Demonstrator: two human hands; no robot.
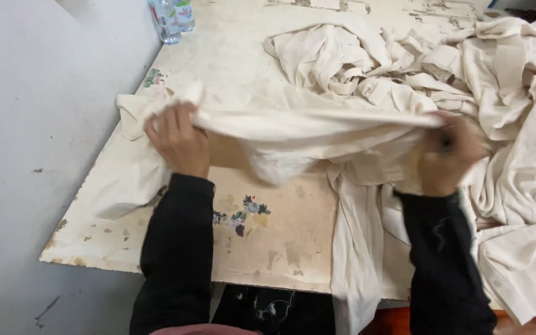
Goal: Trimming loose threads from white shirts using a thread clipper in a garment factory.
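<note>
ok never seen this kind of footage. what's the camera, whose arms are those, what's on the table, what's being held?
There is one picture, from a camera worn on a person's head, looking down at their own two bare hands. No machine is involved; the black sleeves belong to the wearer.

The left hand and the right hand each grip one end of a cream cloth, stretched between them just above the table. The right hand is blurred, so its exact grip is hard to make out.

The table is a worn, pale board with flaking patches and small flower prints. A large heap of similar cream cloths covers its right side and far middle, and some hang over the near edge. At the far left corner stand two clear plastic bottles. A grey wall runs along the left.
</note>
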